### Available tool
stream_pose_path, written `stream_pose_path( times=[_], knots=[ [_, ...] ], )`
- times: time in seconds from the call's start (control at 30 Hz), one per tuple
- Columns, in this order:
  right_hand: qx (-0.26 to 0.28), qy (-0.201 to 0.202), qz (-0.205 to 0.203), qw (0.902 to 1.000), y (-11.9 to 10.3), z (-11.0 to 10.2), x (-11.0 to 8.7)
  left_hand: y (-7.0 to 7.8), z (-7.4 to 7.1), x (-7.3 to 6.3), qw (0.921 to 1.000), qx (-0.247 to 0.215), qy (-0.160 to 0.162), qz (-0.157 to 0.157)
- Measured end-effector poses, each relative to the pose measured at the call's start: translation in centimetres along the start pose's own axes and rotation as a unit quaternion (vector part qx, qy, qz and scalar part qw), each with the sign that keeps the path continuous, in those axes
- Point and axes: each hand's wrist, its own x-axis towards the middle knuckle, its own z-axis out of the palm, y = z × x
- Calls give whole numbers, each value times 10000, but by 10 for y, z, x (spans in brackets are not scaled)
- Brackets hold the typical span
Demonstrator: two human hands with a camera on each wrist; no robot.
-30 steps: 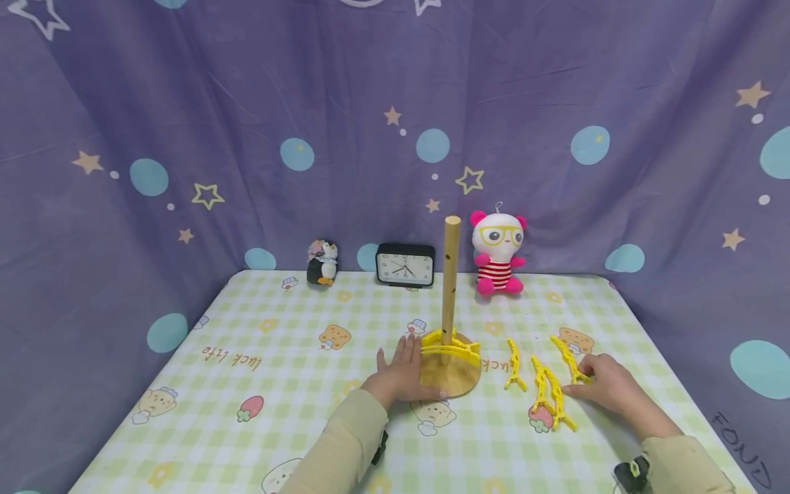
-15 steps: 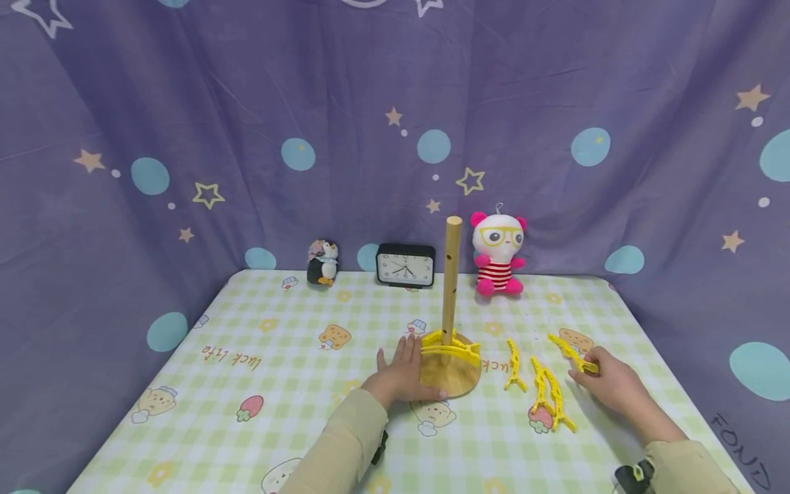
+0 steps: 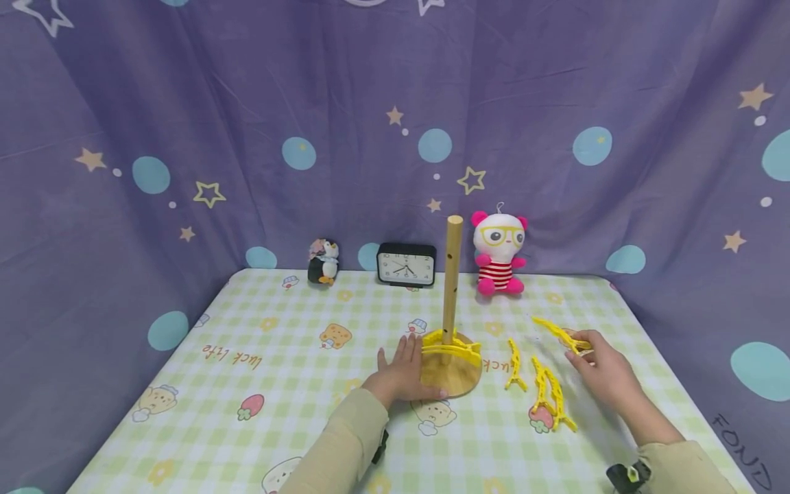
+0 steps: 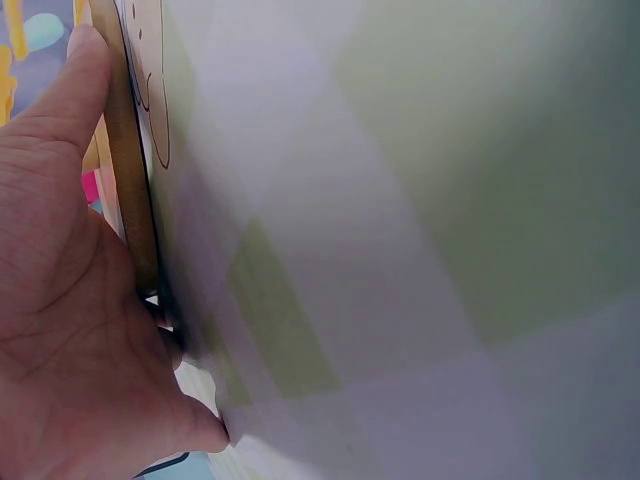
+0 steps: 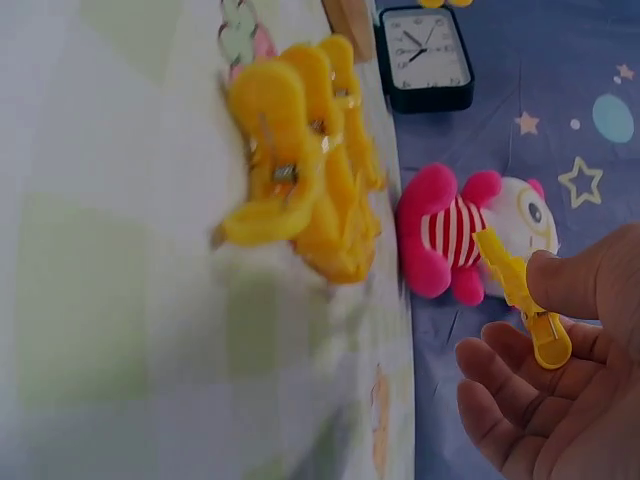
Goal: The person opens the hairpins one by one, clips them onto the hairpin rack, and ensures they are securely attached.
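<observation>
A wooden stand has a round base and an upright post with small dark holes. Long curved yellow clips lie across the base around the foot of the post. My left hand rests against the base's left edge, fingers straight, thumb along its front rim. To the right, my right hand pinches a yellow plastic clip by its handle end, its long jaws pointing left and away. In the right wrist view, thumb and fingers grip this clip raised off the table.
Three more yellow clips, one apart and a pair, lie between stand and right hand. At the back stand a penguin toy, a black alarm clock and a pink-and-white panda plush. A purple curtain hangs behind.
My right hand has picked up the rightmost yellow clip from the cloth and moved it slightly up and left. The left hand and the stand have kept their places.
</observation>
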Motion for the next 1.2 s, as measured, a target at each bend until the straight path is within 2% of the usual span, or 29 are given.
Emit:
stream_pose_path(
  times=[0.23,0.43,0.6,0.73,0.97,1.2],
  knots=[
    [118,32,-516,9986,-31,2,-3,4,-7,-8,10000,-23,-75,-3],
    [176,64,-1208,9925,-55,9,-3,5,-9,-11,10000,-38,-25,10],
    [186,122,-1559,9875,-69,17,-3,5,-8,-10,10000,-11,3,23],
    [345,190,-1695,9847,-77,26,-3,8,-13,-14,9999,77,-132,-13],
    [450,364,-1808,9818,-90,43,2,14,-23,-26,10000,-7,-72,49],
    [560,396,-1895,9795,-101,59,12,4,-7,-8,10000,37,-81,13]
  ],
)
